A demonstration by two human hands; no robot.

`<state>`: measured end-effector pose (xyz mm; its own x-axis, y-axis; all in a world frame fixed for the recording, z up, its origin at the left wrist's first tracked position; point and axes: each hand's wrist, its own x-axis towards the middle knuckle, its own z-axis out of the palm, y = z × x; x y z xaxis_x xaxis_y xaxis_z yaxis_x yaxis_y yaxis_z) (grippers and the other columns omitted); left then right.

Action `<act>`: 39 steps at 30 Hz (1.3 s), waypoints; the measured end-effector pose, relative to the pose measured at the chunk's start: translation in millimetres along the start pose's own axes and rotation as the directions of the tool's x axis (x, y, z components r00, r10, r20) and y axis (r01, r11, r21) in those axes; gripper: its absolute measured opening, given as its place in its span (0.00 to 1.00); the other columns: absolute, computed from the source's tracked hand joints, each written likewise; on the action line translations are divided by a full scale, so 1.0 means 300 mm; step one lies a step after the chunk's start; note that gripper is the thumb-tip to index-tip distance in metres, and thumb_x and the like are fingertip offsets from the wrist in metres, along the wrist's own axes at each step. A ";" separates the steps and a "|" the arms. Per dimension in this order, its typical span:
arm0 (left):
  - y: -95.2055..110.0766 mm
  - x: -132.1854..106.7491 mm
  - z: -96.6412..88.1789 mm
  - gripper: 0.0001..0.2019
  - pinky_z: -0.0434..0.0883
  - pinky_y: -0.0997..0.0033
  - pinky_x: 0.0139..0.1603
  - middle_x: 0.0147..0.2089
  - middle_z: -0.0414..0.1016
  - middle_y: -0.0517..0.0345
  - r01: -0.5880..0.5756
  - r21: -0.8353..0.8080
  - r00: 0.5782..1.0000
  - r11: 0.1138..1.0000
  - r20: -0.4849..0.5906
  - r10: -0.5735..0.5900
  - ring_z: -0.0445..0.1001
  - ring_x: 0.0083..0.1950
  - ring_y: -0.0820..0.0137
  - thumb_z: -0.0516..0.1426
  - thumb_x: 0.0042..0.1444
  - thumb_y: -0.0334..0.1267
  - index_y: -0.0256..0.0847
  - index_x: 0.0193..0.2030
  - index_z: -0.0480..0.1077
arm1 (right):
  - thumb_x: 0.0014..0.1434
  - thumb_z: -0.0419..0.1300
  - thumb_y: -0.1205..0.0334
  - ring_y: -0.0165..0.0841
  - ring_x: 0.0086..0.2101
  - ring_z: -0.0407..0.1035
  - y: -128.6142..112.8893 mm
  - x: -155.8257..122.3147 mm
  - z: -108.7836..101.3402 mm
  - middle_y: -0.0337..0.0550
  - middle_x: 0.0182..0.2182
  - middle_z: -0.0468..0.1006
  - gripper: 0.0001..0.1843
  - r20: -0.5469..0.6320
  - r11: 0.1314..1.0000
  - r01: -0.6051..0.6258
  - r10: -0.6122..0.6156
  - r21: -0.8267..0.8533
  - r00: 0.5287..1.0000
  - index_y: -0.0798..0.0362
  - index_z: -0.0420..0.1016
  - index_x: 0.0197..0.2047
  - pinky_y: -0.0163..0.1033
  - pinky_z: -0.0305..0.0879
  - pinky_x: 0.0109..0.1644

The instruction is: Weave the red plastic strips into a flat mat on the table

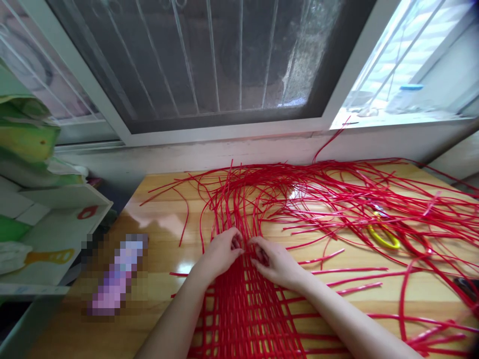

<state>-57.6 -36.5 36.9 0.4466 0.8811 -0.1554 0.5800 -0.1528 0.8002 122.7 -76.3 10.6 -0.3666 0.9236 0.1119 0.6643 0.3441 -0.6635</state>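
A woven strip of red plastic cords [254, 319] runs up the middle of the table toward the window, its loose ends fanning out beyond my hands. My left hand [225, 251] rests on the weave's upper left part, fingers curled and pinched on a red plastic cord. Just across from it, my right hand [272, 260] is closed too, thumb and forefinger together at a cord in the weave. Both sets of fingertips are close together, and the exact cord in each pinch is partly hidden. Several crosswise cord ends stick out on both sides of the weave.
A tangle of loose red cords [337, 194] spreads over the back and right of the wooden table [157, 209]. Scissors with yellow handles [383, 237] lie among them. A blurred-out pink and purple object [118, 276] lies at left. Behind stands a barred window [224, 60].
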 end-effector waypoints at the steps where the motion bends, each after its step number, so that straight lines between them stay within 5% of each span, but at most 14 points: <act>1: 0.008 -0.005 -0.003 0.08 0.63 0.75 0.32 0.29 0.69 0.63 -0.011 -0.020 1.000 1.000 0.018 0.011 0.67 0.31 0.74 0.57 0.45 0.30 0.41 0.34 0.64 | 0.51 0.53 0.66 0.29 0.25 0.61 -0.002 0.002 0.005 0.36 0.24 0.67 0.12 0.006 1.000 0.004 -0.003 -0.018 1.000 0.51 0.64 0.41 0.32 0.53 0.28; 5: 0.041 -0.014 -0.017 0.07 0.64 0.76 0.32 0.31 0.68 0.62 -0.068 -0.170 0.994 0.983 0.074 0.081 0.67 0.31 0.75 0.56 0.48 0.37 0.40 0.34 0.64 | 0.55 0.51 0.62 0.28 0.23 0.60 0.009 0.014 0.025 0.37 0.22 0.68 0.05 -0.001 0.998 -0.056 0.056 -0.024 0.998 0.52 0.65 0.31 0.32 0.52 0.26; 8: 0.048 -0.001 -0.017 0.13 0.64 0.75 0.30 0.28 0.67 0.62 -0.042 -0.276 0.997 0.960 0.044 0.057 0.66 0.27 0.76 0.46 0.57 0.46 0.39 0.36 0.63 | 0.56 0.49 0.63 0.28 0.23 0.60 0.018 0.019 0.027 0.37 0.22 0.69 0.06 -0.017 0.997 -0.073 0.073 0.013 0.997 0.53 0.64 0.30 0.32 0.52 0.26; 11: 0.031 0.017 0.003 0.17 0.65 0.72 0.34 0.29 0.68 0.59 -0.055 -0.154 0.996 0.987 -0.083 0.043 0.68 0.30 0.73 0.41 0.59 0.46 0.39 0.36 0.65 | 0.56 0.48 0.62 0.28 0.22 0.61 0.020 0.021 0.022 0.38 0.21 0.68 0.07 -0.046 0.995 -0.096 0.097 0.014 0.994 0.53 0.63 0.29 0.32 0.52 0.26; 14: 0.008 0.025 0.035 0.09 0.64 0.70 0.42 0.38 0.69 0.57 -0.100 0.096 0.981 0.990 -0.154 0.114 0.67 0.40 0.70 0.50 0.55 0.40 0.41 0.38 0.67 | 0.56 0.48 0.61 0.29 0.23 0.61 0.021 0.022 0.018 0.38 0.22 0.68 0.07 -0.054 0.993 -0.115 0.116 0.026 0.992 0.52 0.62 0.29 0.33 0.53 0.26; 18: -0.011 0.027 0.065 0.08 0.63 0.69 0.43 0.38 0.68 0.57 -0.064 0.268 0.977 0.961 -0.181 0.115 0.66 0.41 0.69 0.55 0.49 0.32 0.41 0.38 0.67 | 0.56 0.48 0.61 0.29 0.22 0.60 0.024 0.024 0.018 0.37 0.21 0.67 0.07 -0.053 0.992 -0.116 0.118 0.045 0.992 0.52 0.61 0.27 0.32 0.52 0.25; 28: -0.022 0.039 0.073 0.05 0.63 0.71 0.39 0.35 0.69 0.56 0.042 0.268 0.975 0.963 -0.223 0.019 0.67 0.37 0.71 0.54 0.51 0.32 0.39 0.35 0.68 | 0.56 0.49 0.62 0.28 0.21 0.60 0.020 0.026 0.014 0.36 0.20 0.67 0.07 -0.031 0.991 -0.122 0.124 0.050 0.992 0.53 0.63 0.28 0.32 0.52 0.24; 34: -0.018 0.040 0.099 0.09 0.63 0.69 0.39 0.35 0.70 0.55 0.054 0.296 0.950 0.954 -0.310 0.042 0.68 0.37 0.69 0.53 0.52 0.41 0.39 0.36 0.69 | 0.56 0.49 0.61 0.29 0.22 0.61 0.020 0.026 0.013 0.37 0.21 0.68 0.08 -0.040 0.992 -0.114 0.116 0.055 0.992 0.53 0.64 0.29 0.32 0.52 0.25; 39: -0.037 0.068 0.115 0.05 0.62 0.70 0.37 0.31 0.70 0.59 0.042 0.285 0.943 0.958 -0.328 0.056 0.67 0.34 0.70 0.58 0.47 0.36 0.40 0.32 0.70 | 0.57 0.48 0.60 0.30 0.25 0.63 0.027 0.026 0.010 0.38 0.25 0.71 0.08 0.020 0.992 -0.077 0.075 0.105 0.997 0.53 0.67 0.33 0.33 0.55 0.29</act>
<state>-31.4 -32.1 5.0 0.2303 0.9691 0.0883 0.7683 -0.2368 0.5946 123.3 -66.8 3.9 -0.3292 0.9431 0.0468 0.6183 0.2528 -0.7442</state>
